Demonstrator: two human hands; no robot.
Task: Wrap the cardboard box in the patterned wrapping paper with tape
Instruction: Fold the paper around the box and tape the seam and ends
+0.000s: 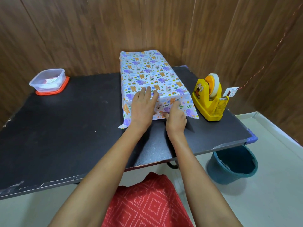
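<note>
A box covered in white wrapping paper with animal prints (147,71) lies lengthwise on the dark table (65,128), its far end against the wooden wall. My left hand (142,108) lies flat over the box's near top edge, fingers straight, pressing the paper down. My right hand (174,118) is at the near end face, index finger pressed on the folded-down paper flap, other fingers curled. A yellow tape dispenser (209,99) with a roll of tape stands just right of the box. The cardboard itself is hidden under the paper.
A clear plastic container on a red lid (49,81) sits at the table's back left. A teal bucket (232,166) stands on the floor under the table's right corner. A red patterned garment (147,202) covers my lap below the front edge.
</note>
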